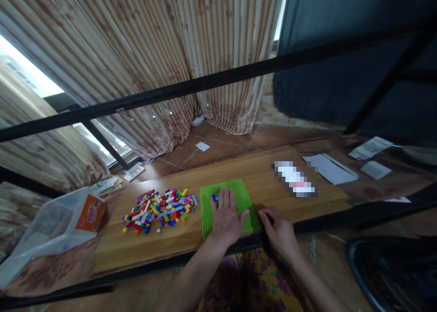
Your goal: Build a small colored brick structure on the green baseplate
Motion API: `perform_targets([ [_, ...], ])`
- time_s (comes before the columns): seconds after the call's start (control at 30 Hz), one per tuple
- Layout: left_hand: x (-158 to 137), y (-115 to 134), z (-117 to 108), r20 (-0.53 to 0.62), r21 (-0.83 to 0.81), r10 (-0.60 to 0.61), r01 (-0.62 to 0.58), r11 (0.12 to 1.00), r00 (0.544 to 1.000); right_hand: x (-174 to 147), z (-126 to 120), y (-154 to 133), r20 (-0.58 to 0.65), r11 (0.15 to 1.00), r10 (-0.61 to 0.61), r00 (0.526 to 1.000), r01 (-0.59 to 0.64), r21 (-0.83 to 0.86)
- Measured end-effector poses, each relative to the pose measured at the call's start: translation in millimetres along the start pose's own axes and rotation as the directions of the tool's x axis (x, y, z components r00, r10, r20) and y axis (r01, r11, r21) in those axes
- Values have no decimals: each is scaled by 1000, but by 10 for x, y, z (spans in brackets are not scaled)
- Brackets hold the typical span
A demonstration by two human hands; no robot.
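Observation:
My left hand point(228, 218) lies palm down over the green building-block baseplate point(206, 218), fingers stretched out and the thumb apart. A few blue and dark bricks point(214, 197) show at its fingertips; whatever lies under the palm is hidden. Beside the plate's right edge, my right hand point(278, 230) rests at the front of the wooden board with its fingers curled in. Whether anything sits inside those fingers cannot be made out. To the left of the plate spreads a pile of small colourful bricks point(164, 209).
A clear plastic tub point(51, 221) with an orange label lies at the far left. A blurred-out phone point(294, 179) rests on the wooden board point(252, 161), right of the plate. Papers point(331, 168) lie further right. A black rail point(205, 82) crosses behind, before curtains point(136, 52).

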State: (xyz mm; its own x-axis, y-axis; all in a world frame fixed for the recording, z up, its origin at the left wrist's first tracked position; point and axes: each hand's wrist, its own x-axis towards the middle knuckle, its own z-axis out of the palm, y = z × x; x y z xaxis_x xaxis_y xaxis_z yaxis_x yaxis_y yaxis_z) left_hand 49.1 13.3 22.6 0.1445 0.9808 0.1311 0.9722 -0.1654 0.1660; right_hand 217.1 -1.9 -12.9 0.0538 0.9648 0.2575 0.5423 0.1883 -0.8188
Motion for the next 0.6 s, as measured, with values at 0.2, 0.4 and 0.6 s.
perform_targets([
  [0.2, 175, -26, 143, 19, 25, -44, 44, 999, 999, -1, 75, 95, -3, 995, -80, 997, 80, -54],
  [0.4, 158, -33, 199, 23, 47, -64, 62, 997, 998, -29, 133, 107, -15, 988, -108, 994, 106, -116],
  [0.6, 163, -63, 227, 18, 75, -30, 28, 997, 999, -51, 201, 109, -54, 974, -158, 986, 147, -171],
])
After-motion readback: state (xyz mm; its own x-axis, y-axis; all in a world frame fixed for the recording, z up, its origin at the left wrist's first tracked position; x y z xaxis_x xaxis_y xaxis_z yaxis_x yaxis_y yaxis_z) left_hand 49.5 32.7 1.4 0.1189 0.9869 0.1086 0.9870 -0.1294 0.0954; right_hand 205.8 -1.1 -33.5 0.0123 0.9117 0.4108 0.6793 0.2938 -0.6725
